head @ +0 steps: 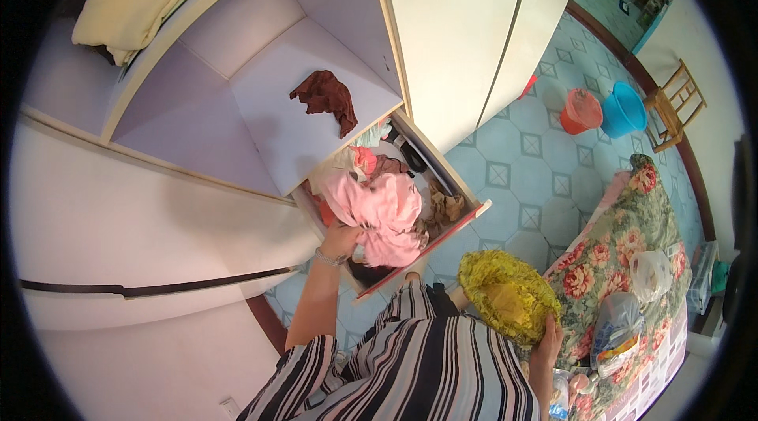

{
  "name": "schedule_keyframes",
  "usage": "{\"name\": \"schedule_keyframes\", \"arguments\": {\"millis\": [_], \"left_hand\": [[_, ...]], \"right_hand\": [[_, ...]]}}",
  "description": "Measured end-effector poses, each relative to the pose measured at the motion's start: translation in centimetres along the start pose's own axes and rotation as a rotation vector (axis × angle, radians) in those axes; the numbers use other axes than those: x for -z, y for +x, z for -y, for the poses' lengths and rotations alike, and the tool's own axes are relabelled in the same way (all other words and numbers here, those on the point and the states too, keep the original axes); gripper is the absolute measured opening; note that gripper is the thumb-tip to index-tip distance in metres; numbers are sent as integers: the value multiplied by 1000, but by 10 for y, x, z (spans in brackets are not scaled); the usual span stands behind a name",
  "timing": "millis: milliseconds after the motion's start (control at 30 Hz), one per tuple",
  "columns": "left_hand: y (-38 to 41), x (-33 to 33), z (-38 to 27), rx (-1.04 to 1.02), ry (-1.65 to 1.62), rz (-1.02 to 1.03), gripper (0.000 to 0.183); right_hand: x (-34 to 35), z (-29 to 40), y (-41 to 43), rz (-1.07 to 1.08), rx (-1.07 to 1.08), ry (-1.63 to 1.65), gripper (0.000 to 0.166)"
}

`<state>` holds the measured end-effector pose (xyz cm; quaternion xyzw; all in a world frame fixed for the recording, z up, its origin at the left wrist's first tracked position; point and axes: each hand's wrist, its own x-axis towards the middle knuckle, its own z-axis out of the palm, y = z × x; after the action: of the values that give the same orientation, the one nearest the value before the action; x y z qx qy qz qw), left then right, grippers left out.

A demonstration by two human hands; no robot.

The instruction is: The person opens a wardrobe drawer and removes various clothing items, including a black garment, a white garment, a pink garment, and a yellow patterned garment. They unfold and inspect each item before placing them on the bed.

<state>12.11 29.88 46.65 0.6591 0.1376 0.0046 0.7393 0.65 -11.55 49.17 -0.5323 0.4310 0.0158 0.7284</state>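
My left hand (344, 237), with a bracelet at the wrist, reaches into the open drawer (435, 237) and grips a bunched pink cloth (385, 202); its fingers are partly hidden by the fabric. Around that cloth lie a coral-coloured cloth piece (363, 161), a dusky brown garment (388, 167), a black item (411, 154) and crumpled tan fabric (444, 208). Out at the right, my right hand (551, 335) holds the rim of a yellow ruffled fabric piece (509, 296), shaped like a hat or bag. A dark red-brown cloth (325, 98) rests on the wardrobe shelf (260, 89) above the drawer.
White wardrobe doors (450, 30) flank the shelf. A cream folded quilt (136, 0) is at upper left. At right, a flowered bed cover (628, 243) bears plastic bags (616, 326). A red bucket (581, 112), a blue basin (625, 110) and a wooden chair (669, 107) stand on the tiled floor.
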Motion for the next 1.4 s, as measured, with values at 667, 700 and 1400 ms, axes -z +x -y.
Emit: {"name": "schedule_keyframes", "arguments": {"millis": [667,700,1400], "left_hand": [[-29,-19,-62,-292,-644,479,42],[-30,-15,-59,-328,-565,455,42],[-64,16,-52,183,-860,119,35]], "right_hand": [[17,0,-21,-91,-56,-72,52],[15,0,-23,-115,-44,-107,53],[15,-20,-41,-87,28,-126,63]]}}
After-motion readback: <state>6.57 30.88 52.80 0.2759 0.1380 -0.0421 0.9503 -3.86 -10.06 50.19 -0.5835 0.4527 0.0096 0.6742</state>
